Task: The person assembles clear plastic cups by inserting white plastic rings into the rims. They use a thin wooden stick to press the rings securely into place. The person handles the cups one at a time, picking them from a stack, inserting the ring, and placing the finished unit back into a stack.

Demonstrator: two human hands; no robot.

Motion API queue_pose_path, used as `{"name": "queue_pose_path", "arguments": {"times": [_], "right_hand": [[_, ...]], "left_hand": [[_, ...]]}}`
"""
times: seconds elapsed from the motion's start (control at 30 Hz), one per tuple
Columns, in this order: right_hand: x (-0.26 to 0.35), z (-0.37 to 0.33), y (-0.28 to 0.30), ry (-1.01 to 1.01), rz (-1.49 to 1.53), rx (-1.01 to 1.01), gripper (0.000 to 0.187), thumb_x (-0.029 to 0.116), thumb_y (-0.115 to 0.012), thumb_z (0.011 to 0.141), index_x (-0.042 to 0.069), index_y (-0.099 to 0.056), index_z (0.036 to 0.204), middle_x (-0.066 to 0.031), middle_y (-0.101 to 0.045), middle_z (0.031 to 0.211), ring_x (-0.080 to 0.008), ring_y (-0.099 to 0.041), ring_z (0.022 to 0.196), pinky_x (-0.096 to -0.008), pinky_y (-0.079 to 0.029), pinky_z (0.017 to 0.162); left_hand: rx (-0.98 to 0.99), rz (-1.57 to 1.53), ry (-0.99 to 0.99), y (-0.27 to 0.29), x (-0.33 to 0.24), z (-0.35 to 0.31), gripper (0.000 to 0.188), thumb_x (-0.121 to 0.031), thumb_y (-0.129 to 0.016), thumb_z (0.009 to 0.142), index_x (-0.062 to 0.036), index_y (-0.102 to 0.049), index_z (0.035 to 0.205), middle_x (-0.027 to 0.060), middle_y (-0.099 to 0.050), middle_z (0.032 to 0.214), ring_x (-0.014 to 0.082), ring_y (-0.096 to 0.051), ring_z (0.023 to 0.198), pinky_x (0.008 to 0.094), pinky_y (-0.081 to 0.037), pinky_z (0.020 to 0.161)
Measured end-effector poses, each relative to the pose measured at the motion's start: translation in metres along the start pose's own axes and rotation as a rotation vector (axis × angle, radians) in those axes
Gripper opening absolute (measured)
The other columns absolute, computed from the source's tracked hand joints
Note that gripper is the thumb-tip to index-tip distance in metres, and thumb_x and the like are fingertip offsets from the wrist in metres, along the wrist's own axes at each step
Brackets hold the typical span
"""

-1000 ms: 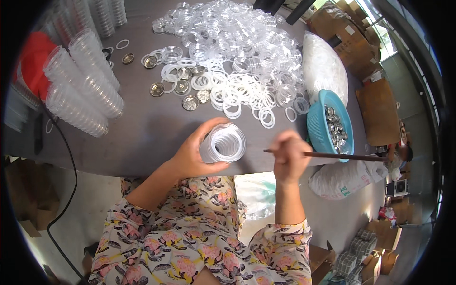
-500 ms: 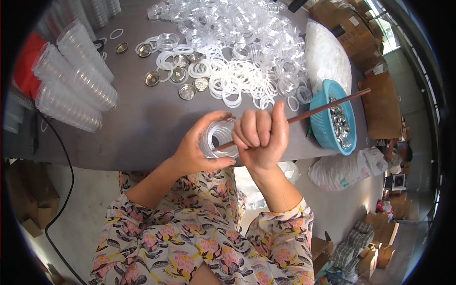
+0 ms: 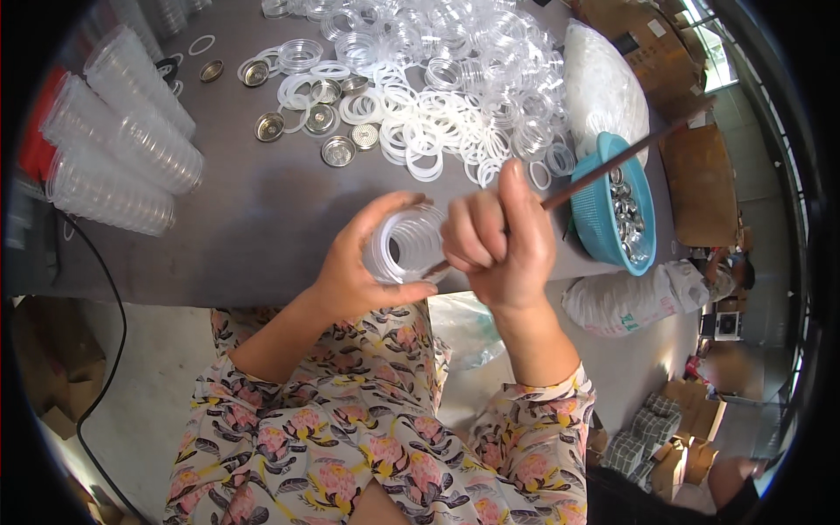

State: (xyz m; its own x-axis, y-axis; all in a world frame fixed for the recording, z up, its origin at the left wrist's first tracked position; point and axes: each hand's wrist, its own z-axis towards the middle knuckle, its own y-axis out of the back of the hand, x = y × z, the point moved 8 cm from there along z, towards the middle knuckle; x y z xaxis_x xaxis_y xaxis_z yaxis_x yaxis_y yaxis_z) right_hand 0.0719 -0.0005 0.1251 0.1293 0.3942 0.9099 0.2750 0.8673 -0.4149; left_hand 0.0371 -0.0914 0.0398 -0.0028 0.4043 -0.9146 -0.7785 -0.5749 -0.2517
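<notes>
My left hand (image 3: pixel 346 267) is curled around a clear ridged plastic piece (image 3: pixel 381 267), a jar or a stack of rings, with its round opening turned up toward me. In my right hand (image 3: pixel 506 241) is a thin brown stick (image 3: pixel 612 161), gripped in a fist with the thumb raised. The stick slants from lower left to upper right. Its lower tip is at the right side of the clear piece; whether it is inside or only beside it I cannot tell. Both hands are above the near edge of the grey table (image 3: pixel 262 236).
White sealing rings (image 3: pixel 424 131), metal lids (image 3: pixel 338 150) and a heap of clear jars (image 3: pixel 437 35) spread across the table. Stacked clear cups (image 3: pixel 114 192) stand left. A blue basket (image 3: pixel 595 206) of metal lids is at the right edge. A black cable (image 3: pixel 121 306) hangs left.
My right hand has moved right with the stick, whose tip has shifted toward the right side of the clear piece. My left hand keeps its hold. The view has shifted slightly.
</notes>
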Motion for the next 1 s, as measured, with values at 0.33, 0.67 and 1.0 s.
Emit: {"name": "queue_pose_path", "arguments": {"times": [0.33,0.67,1.0], "right_hand": [[0.024,0.022,-0.018,0.323,-0.432,0.067,0.058,0.035,-0.029,0.098,0.013,-0.029,0.044,-0.0003,-0.030,0.040,-0.0099,-0.025,0.035,-0.0248,-0.019,0.036],[-0.005,0.026,-0.018,0.179,0.030,0.017,0.058,0.039,-0.027,0.098,0.014,-0.025,0.046,0.0015,-0.025,0.041,-0.0094,-0.018,0.036,-0.0244,-0.016,0.035],[-0.003,0.014,-0.017,-0.109,-0.239,0.075,0.057,0.035,-0.034,0.097,0.012,-0.029,0.046,0.0004,-0.027,0.040,-0.0084,-0.023,0.036,-0.0248,-0.015,0.035]], "left_hand": [[-0.045,-0.046,0.004,0.002,0.004,-0.002,0.085,-0.011,-0.082,0.060,0.0023,-0.035,0.129,0.0129,-0.048,0.124,0.0203,-0.047,0.115,0.0331,-0.037,0.097],[-0.026,-0.100,0.013,0.000,0.006,-0.004,0.084,-0.008,-0.081,0.061,0.0027,-0.035,0.130,0.0129,-0.048,0.123,0.0191,-0.047,0.115,0.0321,-0.038,0.096],[-0.035,-0.093,-0.008,0.000,0.000,-0.002,0.081,-0.008,-0.081,0.062,0.0028,-0.037,0.129,0.0121,-0.049,0.122,0.0180,-0.048,0.113,0.0316,-0.038,0.095]]}}
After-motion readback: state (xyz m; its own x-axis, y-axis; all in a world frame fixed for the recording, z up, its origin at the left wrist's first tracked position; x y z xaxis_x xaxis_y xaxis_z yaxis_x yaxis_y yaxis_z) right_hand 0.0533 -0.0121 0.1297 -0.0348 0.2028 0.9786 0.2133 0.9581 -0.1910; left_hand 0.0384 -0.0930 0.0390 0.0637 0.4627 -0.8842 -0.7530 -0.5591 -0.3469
